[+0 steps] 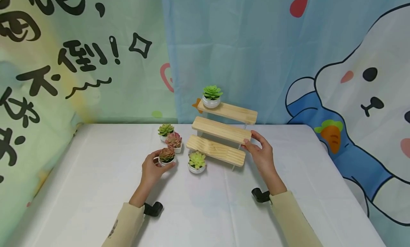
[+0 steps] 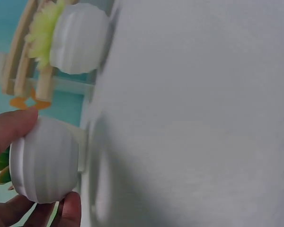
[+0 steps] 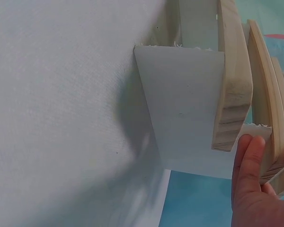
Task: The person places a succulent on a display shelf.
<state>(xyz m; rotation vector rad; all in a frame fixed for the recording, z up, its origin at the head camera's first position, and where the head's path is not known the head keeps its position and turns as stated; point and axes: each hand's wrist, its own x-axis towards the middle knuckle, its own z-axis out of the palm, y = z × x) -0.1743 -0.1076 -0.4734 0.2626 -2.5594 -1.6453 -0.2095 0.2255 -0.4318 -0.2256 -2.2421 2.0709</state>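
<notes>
My left hand [image 1: 151, 173] grips a potted succulent with reddish-brown leaves [image 1: 167, 154]. In the left wrist view, thumb and fingers hold its round ribbed white pot [image 2: 46, 161] from opposite sides, close over the table. A three-tier wooden shelf stand [image 1: 221, 129] with pale side panels [image 3: 184, 94] stands angled at the back. With my right hand [image 1: 263, 157], I hold the right end of its middle board [image 3: 262, 94]. One green succulent [image 1: 212, 96] sits at the left end of the top board.
A yellow-green succulent [image 1: 196, 161] stands before the bottom board [image 1: 214, 150]. Behind the left hand are a pink succulent [image 1: 174, 140] and a green one [image 1: 166, 130]. A printed curtain [image 1: 230, 54] hangs along the back edge of the white-covered table [image 1: 205, 211].
</notes>
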